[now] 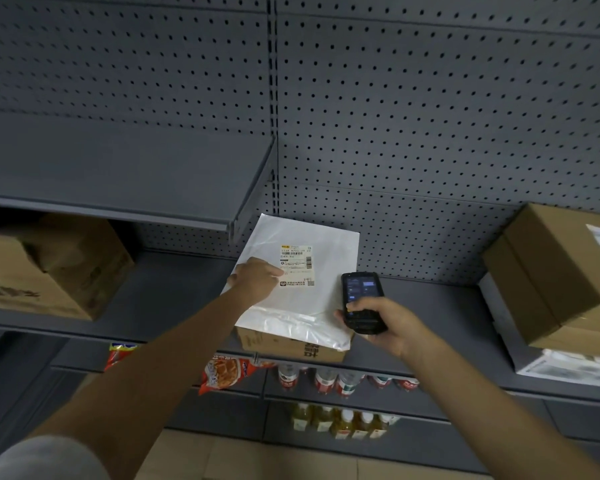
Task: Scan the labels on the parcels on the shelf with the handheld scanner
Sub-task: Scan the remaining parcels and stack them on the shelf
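While the left hand [257, 277] rests on the flat white plastic mailer bag [302, 282], its fingers lying on the bag just beside the small printed shipping label [296, 265], the right hand [378, 323] grips the black handheld scanner with a lit screen [361, 299] and holds it close to the bag's right edge, screen up and head aimed toward the back of the shelf. Whether the left fingers are pressing flat or lightly curled cannot be told from this angle. The bag lies on top of a low brown cardboard box [291, 348] at the front of the grey metal shelf [174, 292], with the label facing up and unobstructed. Judging by this arrangement, the work is at the step of steadying this parcel and lining up the scanner on its label; nothing shows whether the read has registered, since the screen is too small to make out. Other parcels appear to remain: a large brown cardboard carton [45, 268] to the left on the same shelf, and stacked brown cardboard boxes [555, 271] to the right, one with a white label partly visible at the frame edge. So the task looks somewhere in its middle, with several labels probably left.
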`<state>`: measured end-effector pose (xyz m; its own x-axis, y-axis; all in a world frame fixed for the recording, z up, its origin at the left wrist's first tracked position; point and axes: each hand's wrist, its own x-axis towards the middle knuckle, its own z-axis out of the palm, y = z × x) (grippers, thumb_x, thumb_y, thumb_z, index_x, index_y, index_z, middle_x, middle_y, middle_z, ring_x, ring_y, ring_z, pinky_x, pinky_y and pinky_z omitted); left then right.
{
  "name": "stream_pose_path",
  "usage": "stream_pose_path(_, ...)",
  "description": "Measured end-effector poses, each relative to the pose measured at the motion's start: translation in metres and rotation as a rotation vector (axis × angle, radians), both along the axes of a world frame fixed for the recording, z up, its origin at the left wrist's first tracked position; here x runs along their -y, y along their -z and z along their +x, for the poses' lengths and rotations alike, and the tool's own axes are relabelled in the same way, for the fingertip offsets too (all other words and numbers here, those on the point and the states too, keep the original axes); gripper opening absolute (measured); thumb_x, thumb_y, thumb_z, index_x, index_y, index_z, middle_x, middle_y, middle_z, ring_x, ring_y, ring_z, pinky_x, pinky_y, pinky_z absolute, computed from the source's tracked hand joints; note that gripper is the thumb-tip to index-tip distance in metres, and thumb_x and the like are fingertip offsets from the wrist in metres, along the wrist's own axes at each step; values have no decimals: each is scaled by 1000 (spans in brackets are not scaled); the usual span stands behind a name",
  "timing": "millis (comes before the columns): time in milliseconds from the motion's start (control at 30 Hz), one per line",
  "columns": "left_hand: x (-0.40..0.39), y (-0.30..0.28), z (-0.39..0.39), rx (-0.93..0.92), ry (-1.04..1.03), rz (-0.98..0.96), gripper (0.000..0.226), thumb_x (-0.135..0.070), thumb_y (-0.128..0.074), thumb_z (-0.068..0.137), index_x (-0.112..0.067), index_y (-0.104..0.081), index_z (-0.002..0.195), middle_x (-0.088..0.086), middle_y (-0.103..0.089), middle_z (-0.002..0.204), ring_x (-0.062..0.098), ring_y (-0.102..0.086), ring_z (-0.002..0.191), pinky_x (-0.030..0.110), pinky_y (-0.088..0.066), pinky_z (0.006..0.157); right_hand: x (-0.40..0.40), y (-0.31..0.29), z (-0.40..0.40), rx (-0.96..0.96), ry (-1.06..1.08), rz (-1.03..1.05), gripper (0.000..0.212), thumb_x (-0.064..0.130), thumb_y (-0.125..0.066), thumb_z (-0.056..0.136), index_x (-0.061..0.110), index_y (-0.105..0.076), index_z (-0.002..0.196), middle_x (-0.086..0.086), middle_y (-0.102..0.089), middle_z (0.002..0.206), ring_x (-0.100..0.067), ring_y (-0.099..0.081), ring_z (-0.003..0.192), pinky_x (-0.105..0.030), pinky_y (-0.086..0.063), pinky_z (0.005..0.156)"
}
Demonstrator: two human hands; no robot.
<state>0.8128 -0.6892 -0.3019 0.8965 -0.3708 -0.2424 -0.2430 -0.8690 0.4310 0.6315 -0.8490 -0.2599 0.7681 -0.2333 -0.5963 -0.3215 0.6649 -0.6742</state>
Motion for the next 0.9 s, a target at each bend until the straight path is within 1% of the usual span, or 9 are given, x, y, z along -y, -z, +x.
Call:
stream_pose_path(167,-3,1,3,-40,-102,-30,36,-26,-58,93,-36,-60,127,3,-30,148,29,-29,134,40,-26,111,-4,-1,3,-12,3,-22,17,-14,-53,79,0,-61,87,-17,-66,83,-27,-69,69,-28,-59,61)
stream_pose_path(333,-9,-2,8,-168,-237,-68,94,-36,-78,78,-24,-22,152,19,-26,153,37,-25,142,46,-25,117,-7,-3,5,3,-1,-40,22,-15,-53,79,1,-60,92,-16,-66,86,-28,-65,79,-30,-58,67)
stream_pose_path(400,-11,-1,14,-202,-312,-100,109,-37,-85,69,-16,-18,153,18,-29,153,38,-27,142,49,-26,116,-9,-4,3,15,-7,-43,23,-15,-52,80,2,-59,94,-15,-65,87,-27,-64,79,-28,-58,65)
stream_pose_path(467,-13,0,17,-224,-372,-139,113,-36,-89,64,-7,-20,149,19,-33,152,39,-31,140,52,-30,114,-10,-5,0,19,-17,-44,25,-15,-52,79,2,-58,97,-15,-65,89,-26,-65,79,-27,-59,63)
stream_pose_path(533,-14,0,15,-223,-410,-208,106,-30,-90,63,-2,-27,144,20,-40,148,38,-38,137,49,-35,112,-10,-6,-3,17,-23,-48,25,-14,-54,79,2,-58,97,-15,-65,91,-25,-66,80,-26,-59,62)
stream_pose_path(633,-13,-3,7,-192,-418,-406,77,-13,-85,71,2,-44,134,19,-54,136,34,-54,124,39,-46,103,-12,-9,-11,16,-47,-65,24,-13,-54,79,3,-59,96,-14,-65,92,-24,-66,81,-26,-59,65)
stream_pose_path(733,-13,-8,-7,-233,-364,-603,54,-2,-79,77,1,-58,126,16,-63,126,30,-62,111,35,-51,93,-13,-12,-21,24,-59,-80,22,-13,-54,80,3,-59,94,-14,-65,92,-24,-65,84,-30,-56,78)
stream_pose_path(800,-12,-11,-19,-278,-293,-694,48,1,-74,80,-1,-60,125,14,-65,118,26,-62,101,35,-51,88,-14,-14,-30,57,-38,-35,21,-14,-52,81,2,-59,93,-14,-65,92,-26,-64,87,-35,-53,88)
stream_pose_path(900,-8,-15,-41,-307,-202,-803,44,4,-68,84,-4,-56,126,10,-63,110,26,-61,98,43,-52,91,-14,-15,-47,88,-33,27,22,-15,-52,80,-2,-60,95,-16,-66,93,-27,-65,88,-37,-53,88)
